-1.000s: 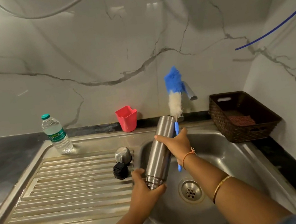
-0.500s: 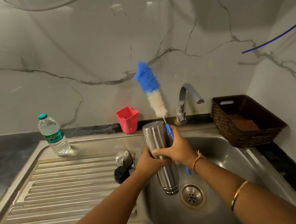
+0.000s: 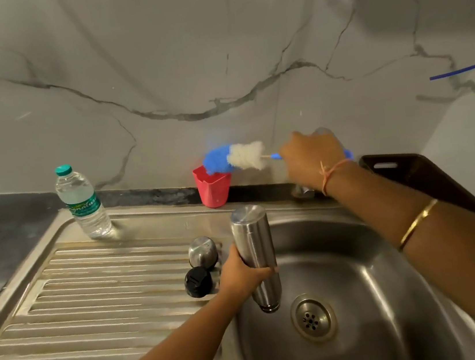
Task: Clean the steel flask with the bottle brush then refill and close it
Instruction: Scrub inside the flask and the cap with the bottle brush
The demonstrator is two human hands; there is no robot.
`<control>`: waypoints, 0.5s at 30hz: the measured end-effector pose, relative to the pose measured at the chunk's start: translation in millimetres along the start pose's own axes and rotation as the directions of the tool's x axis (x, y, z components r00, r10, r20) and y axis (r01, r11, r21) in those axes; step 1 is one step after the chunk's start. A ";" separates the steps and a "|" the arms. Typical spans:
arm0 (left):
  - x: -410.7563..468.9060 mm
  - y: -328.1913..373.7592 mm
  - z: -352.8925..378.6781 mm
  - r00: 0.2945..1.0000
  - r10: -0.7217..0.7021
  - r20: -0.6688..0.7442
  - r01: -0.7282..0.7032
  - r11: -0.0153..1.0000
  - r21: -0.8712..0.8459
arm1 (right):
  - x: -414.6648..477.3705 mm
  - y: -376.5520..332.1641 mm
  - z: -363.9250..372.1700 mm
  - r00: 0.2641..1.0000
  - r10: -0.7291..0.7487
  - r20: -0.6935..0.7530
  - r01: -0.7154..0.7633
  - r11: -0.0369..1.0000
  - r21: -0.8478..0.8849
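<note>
The left grip (image 3: 241, 274) curls round the flask (image 3: 250, 232), held upside down, mouth just left of the drain (image 3: 312, 318). The right grip (image 3: 312, 159) clasps the brush (image 3: 245, 157), lying crosswise well behind the drain, bristles pointing left.

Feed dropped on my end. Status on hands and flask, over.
Left hand grips steel flask, mouth down over sink. Right hand holds bottle brush, head by red cup. Steel cap, black stopper on drainboard.

Script on the water bottle (image 3: 82, 201) (green label) is unreadable.
</note>
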State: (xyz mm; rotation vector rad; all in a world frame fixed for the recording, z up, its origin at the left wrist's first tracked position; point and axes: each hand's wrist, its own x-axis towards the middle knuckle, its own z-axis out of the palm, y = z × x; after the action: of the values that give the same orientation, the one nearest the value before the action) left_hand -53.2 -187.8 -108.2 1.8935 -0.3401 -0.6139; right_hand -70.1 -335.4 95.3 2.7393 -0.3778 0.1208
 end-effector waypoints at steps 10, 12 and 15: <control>10.8 -12.2 -3.4 0.999 0.014 -0.029 -0.014 1.000 0.007 | 52.3 -43.5 -29.7 0.976 -0.213 -0.049 0.179 0.906 -0.384; 9.8 -13.7 -4.1 1.000 0.012 -0.028 -0.012 1.000 0.016 | 52.6 -42.1 -28.7 0.982 -0.180 -0.060 0.147 0.921 -0.361; 7.7 -13.5 -4.5 1.000 0.003 -0.028 -0.002 0.999 0.032 | 46.5 -29.3 -37.4 0.994 -0.083 -0.076 0.058 0.956 -0.289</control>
State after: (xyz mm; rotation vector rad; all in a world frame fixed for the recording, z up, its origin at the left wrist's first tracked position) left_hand -44.9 -182.8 -121.2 1.9301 -0.3360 -0.5827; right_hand -18.5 -306.6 125.9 2.4478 -0.2503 0.1539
